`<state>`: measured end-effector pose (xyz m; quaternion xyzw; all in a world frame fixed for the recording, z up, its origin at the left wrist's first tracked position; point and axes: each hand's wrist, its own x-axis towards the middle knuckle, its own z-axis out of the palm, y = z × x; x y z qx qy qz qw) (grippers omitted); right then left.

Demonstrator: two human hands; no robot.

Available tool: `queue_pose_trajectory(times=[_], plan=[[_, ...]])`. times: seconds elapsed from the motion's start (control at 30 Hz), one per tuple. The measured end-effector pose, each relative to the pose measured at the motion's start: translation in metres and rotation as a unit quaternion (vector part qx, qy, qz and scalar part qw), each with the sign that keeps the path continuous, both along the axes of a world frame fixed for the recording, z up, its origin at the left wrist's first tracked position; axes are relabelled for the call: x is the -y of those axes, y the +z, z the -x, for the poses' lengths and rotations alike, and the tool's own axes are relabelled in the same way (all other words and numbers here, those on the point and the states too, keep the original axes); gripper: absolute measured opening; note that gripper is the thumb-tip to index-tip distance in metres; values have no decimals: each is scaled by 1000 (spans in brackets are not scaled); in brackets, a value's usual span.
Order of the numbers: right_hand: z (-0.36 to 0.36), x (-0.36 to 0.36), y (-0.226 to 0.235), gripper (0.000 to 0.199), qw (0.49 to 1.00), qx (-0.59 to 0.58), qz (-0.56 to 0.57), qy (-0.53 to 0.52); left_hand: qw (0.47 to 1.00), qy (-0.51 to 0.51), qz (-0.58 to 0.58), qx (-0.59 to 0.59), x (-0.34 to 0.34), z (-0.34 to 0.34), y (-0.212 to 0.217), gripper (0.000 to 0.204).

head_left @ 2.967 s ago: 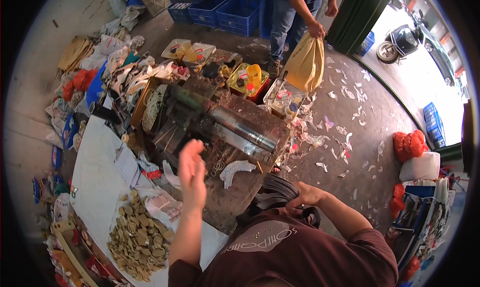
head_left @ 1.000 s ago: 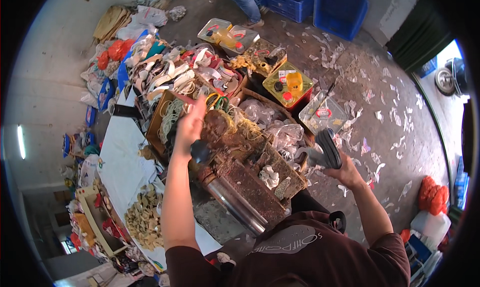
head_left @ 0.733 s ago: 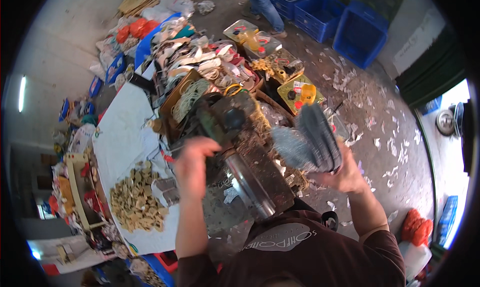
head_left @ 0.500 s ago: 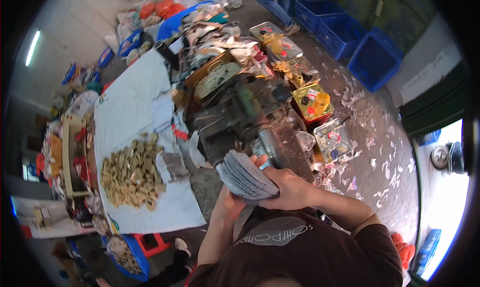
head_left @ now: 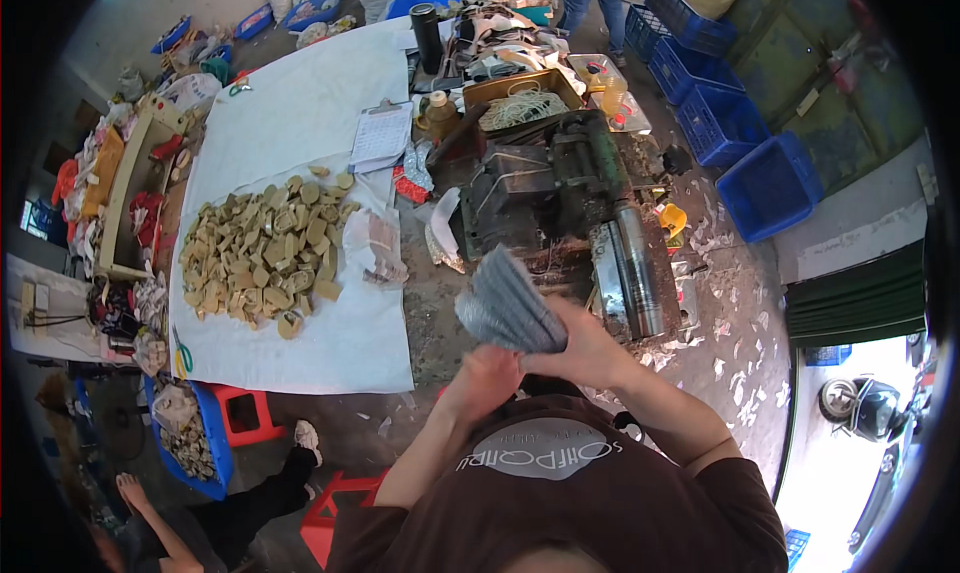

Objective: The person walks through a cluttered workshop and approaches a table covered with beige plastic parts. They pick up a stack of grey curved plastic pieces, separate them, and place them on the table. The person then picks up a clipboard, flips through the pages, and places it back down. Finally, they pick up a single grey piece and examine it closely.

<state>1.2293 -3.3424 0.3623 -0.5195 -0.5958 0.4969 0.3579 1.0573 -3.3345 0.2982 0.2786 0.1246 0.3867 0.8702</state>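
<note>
A fanned stack of grey, curved sheet pieces [head_left: 508, 298] stands up in front of my body, over the near edge of the machine bench. Around its right side and lower edge, my right hand [head_left: 580, 343] is closed, its fingertips slightly blurred. My left hand [head_left: 490, 375] is curled against the stack's bottom end, with the thumb side up. Just beyond is a dark, greasy machine [head_left: 510, 193] with a shiny metal roller [head_left: 638, 273] at its right.
A white-covered table [head_left: 290, 93] at left carries a heap of olive-beige cut blocks [head_left: 265, 243], a clipboard [head_left: 382, 138] and a black flask [head_left: 427, 38]. Blue crates [head_left: 765, 188] line the right wall. Red stools [head_left: 243, 416] stand below the table; another person's leg [head_left: 260, 503] is nearby.
The grey stack has turned from lying slanted to standing more upright, its pieces fanned at the top. My left hand has come from beneath it to its bottom end. The view has shifted.
</note>
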Motion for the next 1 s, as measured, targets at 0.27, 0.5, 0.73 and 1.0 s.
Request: queue_pose_trajectory(times=[0.27, 0.5, 0.73, 1.0], plan=[[39, 20, -12, 49, 983, 165, -60, 52, 995, 61, 79, 23, -4, 16, 11, 74], [56, 20, -18, 52, 949, 287, -118, 45, 993, 106, 25, -38, -5, 25, 16, 55], [31, -28, -22, 54, 909, 296, -264, 125, 966, 230, 113, -39, -16, 63, -9, 33], [-18, -160, -23, 27, 774, 498, -380, 93, 947, 269, 104, -141, -8, 89, -20, 38]])
